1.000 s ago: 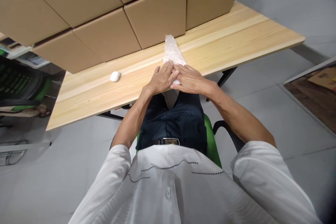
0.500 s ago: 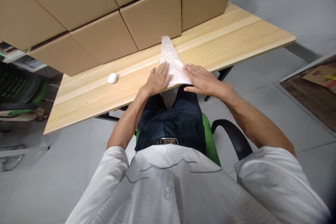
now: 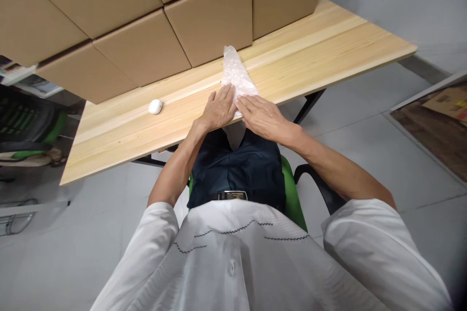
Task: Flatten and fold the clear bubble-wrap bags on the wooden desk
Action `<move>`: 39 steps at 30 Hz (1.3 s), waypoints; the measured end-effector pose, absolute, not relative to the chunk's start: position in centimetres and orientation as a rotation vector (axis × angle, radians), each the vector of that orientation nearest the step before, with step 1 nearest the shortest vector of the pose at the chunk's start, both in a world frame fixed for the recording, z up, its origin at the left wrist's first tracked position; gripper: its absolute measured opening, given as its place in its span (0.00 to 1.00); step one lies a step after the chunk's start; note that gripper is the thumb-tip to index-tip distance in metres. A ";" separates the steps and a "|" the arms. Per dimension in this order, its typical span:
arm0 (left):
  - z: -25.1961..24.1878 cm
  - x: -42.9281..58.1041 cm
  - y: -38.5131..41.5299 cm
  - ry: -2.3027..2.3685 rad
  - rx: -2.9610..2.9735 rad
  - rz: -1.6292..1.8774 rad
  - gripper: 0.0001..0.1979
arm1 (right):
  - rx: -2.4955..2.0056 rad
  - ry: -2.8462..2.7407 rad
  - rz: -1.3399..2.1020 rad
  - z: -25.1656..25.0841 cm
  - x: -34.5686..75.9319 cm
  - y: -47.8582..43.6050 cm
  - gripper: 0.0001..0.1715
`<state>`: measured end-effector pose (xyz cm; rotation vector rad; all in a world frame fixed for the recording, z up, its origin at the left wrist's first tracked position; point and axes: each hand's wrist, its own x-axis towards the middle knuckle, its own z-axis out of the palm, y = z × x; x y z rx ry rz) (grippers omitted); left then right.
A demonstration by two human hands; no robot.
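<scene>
A whitish piece of bubble wrap [image 3: 237, 74], folded into a tapering shape, lies on the wooden table [image 3: 175, 121] with its narrow end towards the boxes. My left hand [image 3: 219, 107] rests flat on its left side near the table's front edge, fingers stretched out. From the right, my right hand [image 3: 260, 115] lies flat across the wrap's near part, its fingertips close to my left hand. Both hands are open and grip nothing. They cover much of the wrap's near end.
Stacked cardboard boxes [image 3: 215, 19] form a wall along the table's far side. A small white rounded case [image 3: 155, 106] sits on the table left of my hands. I sit on a green chair [image 3: 294, 199] with a black armrest. Another chair [image 3: 32, 121] stands at the left.
My right hand has slid left across the bubble wrap, closer to my left hand. The left hand has hardly moved, and the wrap lies in about the same place.
</scene>
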<state>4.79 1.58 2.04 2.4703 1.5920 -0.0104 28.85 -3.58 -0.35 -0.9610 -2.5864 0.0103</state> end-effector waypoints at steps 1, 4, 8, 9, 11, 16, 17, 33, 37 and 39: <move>2.1 4.8 1.5 1.584 2.470 0.003 0.44 | -0.983 -2.599 0.000 -0.2 29.1 -3.6 0.41; 2.3 4.8 1.4 1.575 2.469 0.022 0.43 | -0.995 -2.626 -0.032 0.1 29.8 -3.7 0.39; 2.6 4.9 1.2 1.592 2.461 0.003 0.44 | -1.010 -2.591 -0.041 0.1 30.1 -3.6 0.36; 2.7 4.9 1.2 1.591 2.463 0.003 0.44 | -1.013 -2.582 -0.034 0.0 30.1 -3.6 0.36; 2.7 4.9 1.2 1.585 2.467 0.003 0.44 | -1.012 -2.571 -0.007 -0.1 30.2 -3.5 0.36; 2.7 4.7 1.2 1.594 2.479 0.003 0.43 | -1.033 -2.548 0.073 -0.4 30.5 -3.3 0.37; 2.7 4.7 1.2 1.590 2.485 0.007 0.43 | -1.035 -2.541 0.083 -0.4 30.5 -3.3 0.37; 2.8 4.8 1.1 1.610 2.478 -0.031 0.43 | -1.017 -2.518 0.063 -1.0 30.4 -3.0 0.37; 3.1 4.6 0.9 1.592 2.481 -0.024 0.43 | -0.988 -2.521 0.039 -1.2 30.7 -2.9 0.36; 3.5 4.5 0.8 1.577 2.473 -0.032 0.43 | -0.961 -2.524 0.032 -1.5 31.1 -2.6 0.36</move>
